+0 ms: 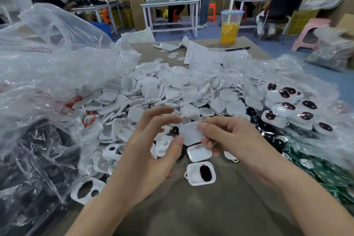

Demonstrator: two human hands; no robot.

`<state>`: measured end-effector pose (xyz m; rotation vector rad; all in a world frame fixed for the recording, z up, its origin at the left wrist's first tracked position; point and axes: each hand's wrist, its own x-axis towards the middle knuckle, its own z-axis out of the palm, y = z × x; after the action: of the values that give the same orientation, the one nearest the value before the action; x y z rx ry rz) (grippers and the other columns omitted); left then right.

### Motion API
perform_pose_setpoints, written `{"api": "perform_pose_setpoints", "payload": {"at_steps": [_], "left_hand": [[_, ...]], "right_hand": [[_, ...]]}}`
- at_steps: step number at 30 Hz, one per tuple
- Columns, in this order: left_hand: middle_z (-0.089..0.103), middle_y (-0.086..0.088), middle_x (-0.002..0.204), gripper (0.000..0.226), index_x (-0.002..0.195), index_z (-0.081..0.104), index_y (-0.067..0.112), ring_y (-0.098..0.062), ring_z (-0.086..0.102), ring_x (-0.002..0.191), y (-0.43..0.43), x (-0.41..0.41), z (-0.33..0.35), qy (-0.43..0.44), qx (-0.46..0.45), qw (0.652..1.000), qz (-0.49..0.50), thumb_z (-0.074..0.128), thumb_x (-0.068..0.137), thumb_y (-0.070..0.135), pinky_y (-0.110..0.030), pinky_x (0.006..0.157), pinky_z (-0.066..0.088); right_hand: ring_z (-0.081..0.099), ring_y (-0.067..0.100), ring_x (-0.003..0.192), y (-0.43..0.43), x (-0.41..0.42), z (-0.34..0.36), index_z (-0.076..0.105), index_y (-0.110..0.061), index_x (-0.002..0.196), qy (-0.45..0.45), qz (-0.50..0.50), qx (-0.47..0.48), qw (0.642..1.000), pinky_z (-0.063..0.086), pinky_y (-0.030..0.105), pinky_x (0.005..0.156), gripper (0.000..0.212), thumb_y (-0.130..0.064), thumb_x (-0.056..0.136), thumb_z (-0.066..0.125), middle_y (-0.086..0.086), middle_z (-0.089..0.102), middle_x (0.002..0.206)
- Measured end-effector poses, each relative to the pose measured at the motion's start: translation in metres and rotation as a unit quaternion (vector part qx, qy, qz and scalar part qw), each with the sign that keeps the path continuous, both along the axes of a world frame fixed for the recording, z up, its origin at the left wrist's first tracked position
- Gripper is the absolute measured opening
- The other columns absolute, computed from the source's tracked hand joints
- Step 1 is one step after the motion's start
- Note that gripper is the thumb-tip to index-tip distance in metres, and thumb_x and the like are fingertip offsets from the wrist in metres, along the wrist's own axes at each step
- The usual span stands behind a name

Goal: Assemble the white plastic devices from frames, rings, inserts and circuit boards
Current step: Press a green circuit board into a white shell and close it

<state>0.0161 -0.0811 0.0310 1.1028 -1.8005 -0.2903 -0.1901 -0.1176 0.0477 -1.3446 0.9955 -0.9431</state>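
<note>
Head view: we look down over both hands, and the action is dead centre.
Right hand (229, 138): thumb and fingers pinch a white shell (191, 132) by its right edge, lifted clear of the table (191, 212).
Left hand (149, 149): fingers spread and lightly curved, holding nothing. The thumb tip sits at the shell's lower-left corner, and we cannot tell if it touches.
Step in hand: we read this as an early one, with a single part picked and nothing mated to it yet.
Next move: we'd say the free hand must take the shell's other edge and square it up before anything is pressed in.
Just below: a white tray piece (199, 152) and a white frame (200, 173) with a dark oval opening lie near each other.
Stock: a big pile of shells (162, 90) lies beyond, with dark-lensed units (287, 105) bagged at right, green circuit boards (325, 174) beneath them and a red ring (89, 119) at left.
Surface: the brown tabletop carries crinkled clear bags, a phone (165, 46), a printed sheet (206, 53), a pen (237, 49) and an orange drink (229, 27).
Room: a workshop with white workbenches (172, 4), cardboard walls, a pink stool (310, 32) and other people at work.
</note>
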Motion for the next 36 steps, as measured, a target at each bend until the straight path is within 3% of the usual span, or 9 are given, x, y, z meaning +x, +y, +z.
{"api": "perform_pose_setpoints", "payload": {"at_steps": [5,9,13,16,22,26,28,31,36], "left_hand": [[0.047,0.021,0.136,0.029,0.110,0.059,0.038,0.003,0.053,0.124,0.005,0.005,0.001,-0.101,0.008,0.995,-0.016,0.067,0.085,0.050,-0.004,0.091,0.040],[0.051,0.021,0.127,0.018,0.101,0.068,0.031,-0.009,0.058,0.113,0.005,0.003,0.001,-0.121,-0.004,0.992,-0.015,0.061,0.093,0.045,-0.024,0.073,0.058],[0.056,0.020,0.121,0.007,0.098,0.069,0.030,-0.009,0.059,0.112,0.005,0.003,-0.003,-0.089,0.009,0.996,-0.018,0.065,0.096,0.036,-0.028,0.068,0.059],[0.057,0.020,0.123,0.002,0.093,0.065,0.038,0.001,0.063,0.095,0.006,0.002,-0.003,-0.053,0.056,0.996,-0.033,0.067,0.092,0.036,-0.020,0.063,0.055],[0.065,0.019,0.107,0.007,0.089,0.064,0.038,0.003,0.064,0.091,0.011,0.002,-0.002,-0.071,0.075,0.994,-0.032,0.069,0.090,0.032,-0.004,0.072,0.042],[0.063,0.024,0.109,0.005,0.092,0.066,0.040,-0.002,0.061,0.107,0.015,0.008,-0.001,-0.105,0.087,0.990,-0.025,0.062,0.092,0.043,-0.007,0.077,0.042],[0.063,0.026,0.109,0.013,0.095,0.067,0.038,-0.002,0.060,0.110,0.015,0.009,-0.001,-0.139,0.069,0.987,-0.038,0.058,0.095,0.046,-0.012,0.084,0.044],[0.064,0.024,0.107,0.013,0.099,0.070,0.030,0.001,0.060,0.106,0.015,0.005,-0.003,-0.192,0.032,0.979,-0.066,0.059,0.098,0.038,-0.019,0.093,0.044],[0.064,0.024,0.108,0.017,0.099,0.072,0.030,-0.003,0.060,0.103,0.015,0.003,-0.006,-0.208,0.046,0.973,-0.087,0.058,0.099,0.039,-0.020,0.093,0.043]], "right_hand": [[0.058,0.017,0.064,-0.002,-0.002,-0.003,0.079,-0.022,0.093,0.023,0.016,0.005,1.000,0.045,0.024,0.057,0.025,-0.045,0.083,0.073,0.000,0.070,0.072],[0.058,0.014,0.062,-0.001,-0.001,-0.004,0.079,-0.019,0.087,-0.003,0.035,0.021,0.999,0.047,0.017,0.055,0.015,-0.031,0.091,0.071,0.002,0.070,0.073],[0.058,0.011,0.060,0.001,-0.002,-0.002,0.079,-0.018,0.087,0.013,0.037,0.009,0.999,0.046,0.016,0.052,0.018,-0.027,0.095,0.065,0.001,0.071,0.072],[0.054,0.013,0.056,0.003,-0.006,0.000,0.077,-0.017,0.084,0.039,0.031,-0.010,0.999,0.045,0.015,0.052,0.022,-0.028,0.097,0.063,0.000,0.068,0.069],[0.055,0.004,0.052,0.008,-0.004,-0.003,0.077,-0.020,0.084,0.056,0.041,-0.016,0.997,0.043,0.016,0.048,0.022,-0.026,0.098,0.061,-0.003,0.070,0.069],[0.053,-0.001,0.060,0.013,-0.022,-0.009,0.071,-0.045,0.099,0.194,-0.024,-0.161,0.967,0.041,0.014,0.059,0.018,-0.044,0.098,0.053,-0.015,0.073,0.089],[0.060,-0.006,0.080,0.021,-0.036,-0.013,0.065,-0.052,0.105,0.269,-0.038,-0.232,0.934,0.041,0.007,0.073,0.016,-0.048,0.094,0.053,-0.027,0.069,0.099],[0.052,-0.005,0.115,0.029,-0.049,-0.020,0.058,-0.055,0.111,0.353,0.010,-0.293,0.888,0.032,0.002,0.091,0.021,-0.056,0.091,0.054,-0.033,0.061,0.110],[0.039,-0.003,0.130,0.027,-0.052,-0.022,0.058,-0.050,0.117,0.396,0.058,-0.316,0.860,0.025,0.006,0.104,0.036,-0.067,0.085,0.058,-0.036,0.051,0.121]]}}
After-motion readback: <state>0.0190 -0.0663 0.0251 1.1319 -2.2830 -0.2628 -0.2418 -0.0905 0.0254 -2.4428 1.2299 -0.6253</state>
